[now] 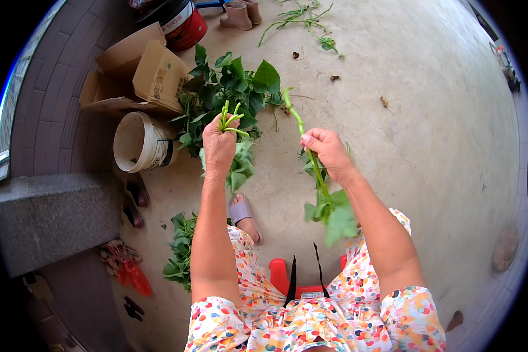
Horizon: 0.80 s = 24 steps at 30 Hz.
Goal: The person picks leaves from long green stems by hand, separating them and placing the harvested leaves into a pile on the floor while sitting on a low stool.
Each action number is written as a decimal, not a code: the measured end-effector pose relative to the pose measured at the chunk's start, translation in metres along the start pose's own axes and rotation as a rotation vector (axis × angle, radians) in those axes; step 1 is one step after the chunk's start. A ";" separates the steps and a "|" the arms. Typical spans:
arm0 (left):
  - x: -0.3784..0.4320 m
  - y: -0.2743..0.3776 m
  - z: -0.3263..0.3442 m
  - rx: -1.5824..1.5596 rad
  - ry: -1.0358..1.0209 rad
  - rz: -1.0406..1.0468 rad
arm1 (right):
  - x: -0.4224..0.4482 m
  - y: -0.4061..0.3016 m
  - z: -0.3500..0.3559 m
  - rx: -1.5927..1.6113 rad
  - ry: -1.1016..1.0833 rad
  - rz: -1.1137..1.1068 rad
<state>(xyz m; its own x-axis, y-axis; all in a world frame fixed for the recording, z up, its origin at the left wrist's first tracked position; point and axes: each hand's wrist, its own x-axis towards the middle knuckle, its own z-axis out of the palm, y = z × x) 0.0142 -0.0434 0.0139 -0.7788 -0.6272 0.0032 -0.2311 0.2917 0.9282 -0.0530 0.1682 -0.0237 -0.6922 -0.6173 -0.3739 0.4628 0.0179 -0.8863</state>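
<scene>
My left hand point(220, 143) is closed around several cut leaf stalks point(227, 118); their pale green ends stick up above the fist, and leaves hang below it. In my right hand point(328, 149) is a thick green vine stem point(295, 113), pinched between thumb and fingers, its upper end bare and bent. Broad leaves point(339, 220) hang from that stem's lower end, slightly blurred. Beyond my left hand a heap of leafy green vines point(229, 83) lies on the floor. Another pile of leaves point(180, 251) lies left of my left forearm.
An open cardboard box point(163, 77) and a white plastic bucket point(136, 141) stand at the left, with a red-and-black bucket point(189, 26) behind. Stripped vines point(306, 22) lie on the concrete floor ahead. Dark shoes point(134, 204) sit by a stone step point(57, 215). A red stool point(279, 275) is beneath me.
</scene>
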 end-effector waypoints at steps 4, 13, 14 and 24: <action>-0.015 -0.003 0.028 -0.043 -0.157 -0.083 | 0.002 -0.001 -0.002 0.189 0.157 0.010; -0.048 -0.001 0.071 -0.084 -0.522 -0.187 | 0.005 -0.002 0.001 0.179 0.228 -0.051; -0.050 0.000 0.073 -0.111 -0.527 -0.184 | 0.005 -0.001 0.002 0.201 0.239 -0.064; -0.069 0.023 0.087 -0.521 -0.383 -0.438 | 0.003 -0.006 0.010 0.256 0.321 -0.064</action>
<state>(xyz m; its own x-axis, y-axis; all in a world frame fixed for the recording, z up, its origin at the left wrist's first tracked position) 0.0115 0.0690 0.0029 -0.8488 -0.2867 -0.4442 -0.3339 -0.3607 0.8709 -0.0522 0.1580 -0.0169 -0.8427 -0.3334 -0.4229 0.5084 -0.2338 -0.8288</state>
